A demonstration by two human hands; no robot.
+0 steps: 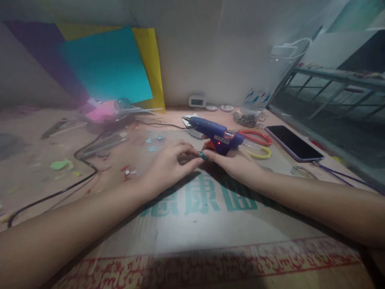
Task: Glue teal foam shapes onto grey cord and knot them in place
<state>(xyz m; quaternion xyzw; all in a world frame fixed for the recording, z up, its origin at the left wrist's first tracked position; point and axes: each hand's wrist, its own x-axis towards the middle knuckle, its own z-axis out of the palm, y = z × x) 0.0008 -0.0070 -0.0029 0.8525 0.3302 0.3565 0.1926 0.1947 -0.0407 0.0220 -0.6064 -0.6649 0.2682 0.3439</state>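
Note:
Between my two hands is a small teal piece (203,155), mostly covered by fingers, so its exact shape cannot be made out. My left hand (173,160) pinches at its left side with thumb and forefinger. From the right, my right hand (230,162) grips the same piece with its fingertips. Just behind my right hand lies a blue glue gun (210,127) with a lit red light and a glue stick in its back; its metal nozzle points left. Small light-blue paper cutouts (152,149) lie beyond my left hand.
Red- and yellow-handled scissors (255,137) and a phone (294,143) lie right. A black cord (81,158) curves across the left. Behind are a small digital clock (197,101), a clear plastic container (256,98), a bag with pink material (104,111) and coloured sheets (105,66).

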